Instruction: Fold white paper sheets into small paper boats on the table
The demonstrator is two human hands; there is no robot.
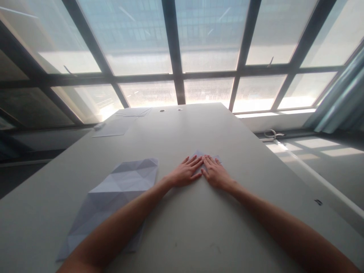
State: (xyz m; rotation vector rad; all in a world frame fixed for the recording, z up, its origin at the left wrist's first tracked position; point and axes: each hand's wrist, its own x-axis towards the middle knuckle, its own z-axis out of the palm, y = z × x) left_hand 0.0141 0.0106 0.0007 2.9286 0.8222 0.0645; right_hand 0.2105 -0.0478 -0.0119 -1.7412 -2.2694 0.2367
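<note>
Under both hands lies a small folded piece of paper (198,153), pale and mostly covered, with its far edges and corners showing past my fingers. My left hand (186,172) rests flat on its left part, fingers stretched out. From the other side my right hand (215,172) presses flat on the paper, its fingertips meeting those of the left. A larger creased sheet of paper (119,180) lies to the left, with fold lines all over it. My left forearm passes over its right side and hides part of it.
The white table (182,132) reaches toward a row of windows (210,38). Flat sheets (112,127) lie at its far left, and two small round holes sit near the far edge. A curtain (338,94) hangs at the right; a white cable (273,133) lies beyond the table.
</note>
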